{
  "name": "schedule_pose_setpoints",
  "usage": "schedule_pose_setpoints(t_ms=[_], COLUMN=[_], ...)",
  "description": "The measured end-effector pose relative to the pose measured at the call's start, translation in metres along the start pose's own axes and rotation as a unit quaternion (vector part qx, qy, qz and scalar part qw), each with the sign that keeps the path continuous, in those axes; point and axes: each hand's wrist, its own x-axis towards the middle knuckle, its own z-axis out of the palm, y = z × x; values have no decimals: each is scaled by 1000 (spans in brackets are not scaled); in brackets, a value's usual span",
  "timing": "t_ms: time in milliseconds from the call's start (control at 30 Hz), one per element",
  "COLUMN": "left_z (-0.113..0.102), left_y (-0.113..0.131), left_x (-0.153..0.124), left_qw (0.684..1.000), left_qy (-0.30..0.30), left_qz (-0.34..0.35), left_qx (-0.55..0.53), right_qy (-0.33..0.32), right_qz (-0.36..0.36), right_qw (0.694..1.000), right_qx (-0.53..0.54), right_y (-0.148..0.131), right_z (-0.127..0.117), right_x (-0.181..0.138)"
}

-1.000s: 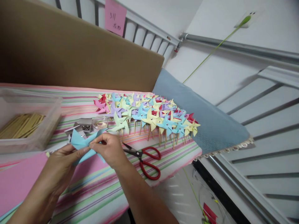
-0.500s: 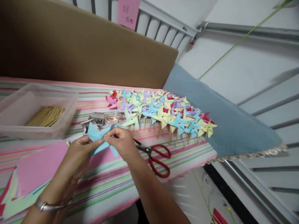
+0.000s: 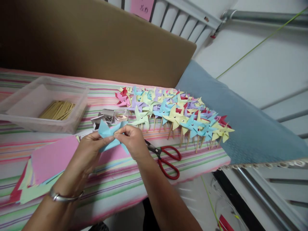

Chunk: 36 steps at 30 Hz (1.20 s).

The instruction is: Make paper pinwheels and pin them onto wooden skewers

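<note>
A light blue paper pinwheel (image 3: 107, 132) is pinched between both hands just above the striped cloth (image 3: 113, 189). My left hand (image 3: 88, 153), with a metal bangle on its wrist, grips the paper from the left. From the right, my right hand (image 3: 132, 141) has its fingers closed on the folded centre. Red-handled scissors (image 3: 167, 157) lie right beside my right wrist. A dense pile of finished pinwheels on sticks (image 3: 173, 112) is spread out behind and to the right.
A clear plastic box with thin wooden sticks (image 3: 43, 106) stands at back left. Small containers of pins (image 3: 113, 116) sit behind my hands. A stack of coloured paper sheets (image 3: 48, 160) lies at left. Brown cardboard (image 3: 101, 41) rises behind, with a blue pillow (image 3: 252, 128) at right.
The camera view has swung left and down, so everything shifted right in the picture. Both hands keep hold of the blue paper, with little change in grip.
</note>
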Motion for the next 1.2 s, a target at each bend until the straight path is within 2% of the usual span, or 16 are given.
schedule_pose_setpoints(t_ms=[167,300,533,667,733,867,1033,1200], left_z=[0,-1,-2,0,1,2,2,3], left_y=[1,1,2,6,7,8,9,15], left_x=[0,-1,0,-3,-5,-8,-9,-11], left_qw=[1000,1000,999,998,999,998,999,998], left_qy=[-8,-22,25,37,23,5,-13,-13], left_qz=[4,-5,23,43,46,68,49,57], left_qx=[-15,-4,28,8,7,-1,13,17], right_qy=[10,4,-39,-5,9,-12,-6,-10], right_qz=[7,-26,-24,1,24,39,39,39], right_qw=[1000,1000,999,1000,999,999,998,999], right_qx=[2,0,17,24,22,-4,-40,-2], right_y=[-3,-4,-3,-1,0,-1,-8,-11], right_z=[2,3,2,1,1,2,0,-3], right_x=[-1,-3,-2,-3,-3,-6,-10,-9])
